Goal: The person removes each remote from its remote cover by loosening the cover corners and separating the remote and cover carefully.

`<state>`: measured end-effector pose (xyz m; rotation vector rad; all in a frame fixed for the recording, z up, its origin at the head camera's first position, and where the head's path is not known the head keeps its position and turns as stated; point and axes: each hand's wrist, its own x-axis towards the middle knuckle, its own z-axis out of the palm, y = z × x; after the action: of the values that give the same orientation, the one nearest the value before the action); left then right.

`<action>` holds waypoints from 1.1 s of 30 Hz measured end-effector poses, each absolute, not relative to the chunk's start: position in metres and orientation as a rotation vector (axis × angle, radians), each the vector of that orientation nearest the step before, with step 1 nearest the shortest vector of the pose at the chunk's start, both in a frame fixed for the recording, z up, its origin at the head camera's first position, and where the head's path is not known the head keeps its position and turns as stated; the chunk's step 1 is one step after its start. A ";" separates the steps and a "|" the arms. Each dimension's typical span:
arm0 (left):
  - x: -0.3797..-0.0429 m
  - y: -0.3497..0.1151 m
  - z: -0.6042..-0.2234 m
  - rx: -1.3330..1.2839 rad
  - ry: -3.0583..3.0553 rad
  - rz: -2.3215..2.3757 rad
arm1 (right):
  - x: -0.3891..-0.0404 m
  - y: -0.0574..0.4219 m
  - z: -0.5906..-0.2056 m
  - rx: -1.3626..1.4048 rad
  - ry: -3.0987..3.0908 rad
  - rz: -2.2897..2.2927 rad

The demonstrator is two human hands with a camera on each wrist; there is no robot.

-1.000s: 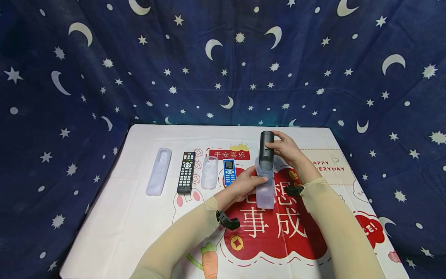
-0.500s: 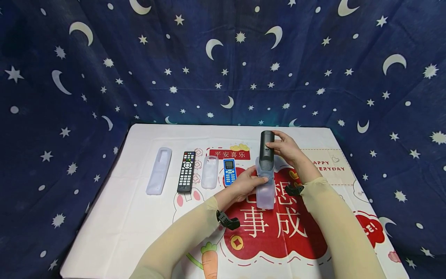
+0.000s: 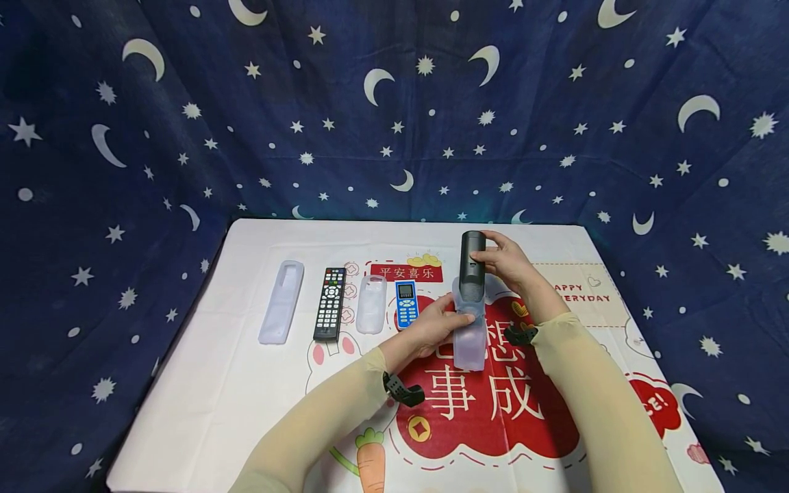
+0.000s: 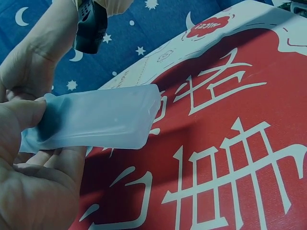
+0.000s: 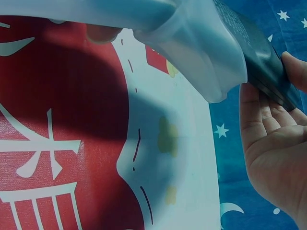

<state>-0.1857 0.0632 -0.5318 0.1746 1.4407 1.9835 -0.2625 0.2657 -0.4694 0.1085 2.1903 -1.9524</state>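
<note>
In the head view a black remote control [image 3: 472, 257], back side up, stands partly inside a translucent silicone remote cover [image 3: 470, 349]. My right hand [image 3: 508, 263] grips the remote's far end, which sticks out of the cover. My left hand [image 3: 434, 327] pinches the cover near its middle, thumb on top. From the left wrist, the cover's lower part [image 4: 110, 115] looks hollow, with a dark shape showing through close to the thumb. In the right wrist view the cover's opening flares [image 5: 196, 43] around the remote [image 5: 261, 57], and fingers hold the remote from below.
Left of the hands lie a blue remote [image 3: 406, 305], a small translucent cover [image 3: 371, 305], a black remote with white buttons [image 3: 329, 305] and a long translucent cover [image 3: 281, 302]. They rest on a printed tablecloth [image 3: 197, 383]. A starry blue curtain [image 3: 345, 178] stands behind the table.
</note>
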 end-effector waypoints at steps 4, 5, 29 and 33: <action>-0.186 0.063 -0.532 0.173 1.448 1.982 | -0.262 0.264 -0.469 0.113 2.200 -1.948; -0.185 0.063 -0.532 0.175 1.449 1.982 | -0.261 0.264 -0.468 0.112 2.201 -1.945; -0.182 0.064 -0.533 0.176 1.428 2.012 | -0.262 0.264 -0.467 0.132 2.197 -1.960; -0.182 0.064 -0.533 0.170 1.433 2.012 | -0.262 0.263 -0.467 0.132 2.199 -1.957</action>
<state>-0.1821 0.0643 -0.5326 0.1703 1.4325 2.0119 -0.2619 0.2635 -0.4665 0.1325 2.1995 -1.9574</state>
